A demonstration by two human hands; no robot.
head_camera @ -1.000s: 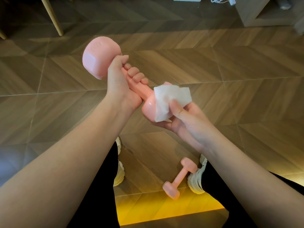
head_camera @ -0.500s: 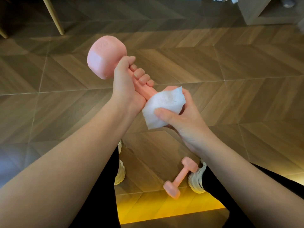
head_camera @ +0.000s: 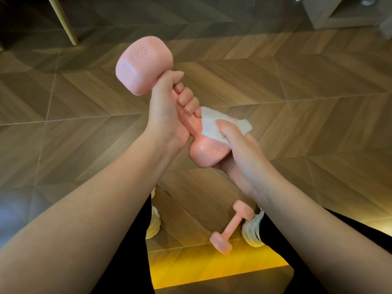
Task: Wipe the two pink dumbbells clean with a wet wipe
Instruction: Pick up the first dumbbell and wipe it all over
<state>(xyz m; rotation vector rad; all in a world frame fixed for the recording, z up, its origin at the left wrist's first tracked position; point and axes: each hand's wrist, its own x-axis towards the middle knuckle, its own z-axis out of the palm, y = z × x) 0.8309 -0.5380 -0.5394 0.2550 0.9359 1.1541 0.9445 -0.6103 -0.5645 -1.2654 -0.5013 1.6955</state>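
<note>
My left hand [head_camera: 167, 111] grips the handle of a pink dumbbell [head_camera: 144, 64], held tilted in the air, one head up at the far left and the other head low by my right palm. My right hand [head_camera: 237, 149] cups that lower head from the right and its thumb presses a white wet wipe [head_camera: 212, 126] against the handle's lower end. The second pink dumbbell [head_camera: 232, 227] lies on the floor between my feet, touching my right shoe.
Wood-pattern floor [head_camera: 297, 81] all around. A wooden chair leg [head_camera: 63, 20] stands at the far left. A low grey cabinet [head_camera: 331, 13] sits at the far right. My white shoes [head_camera: 252, 232] and dark trouser legs are below.
The wipe has slid from the lower head up onto the handle's end, leaving that head uncovered. The dumbbell has shifted slightly right and nearer.
</note>
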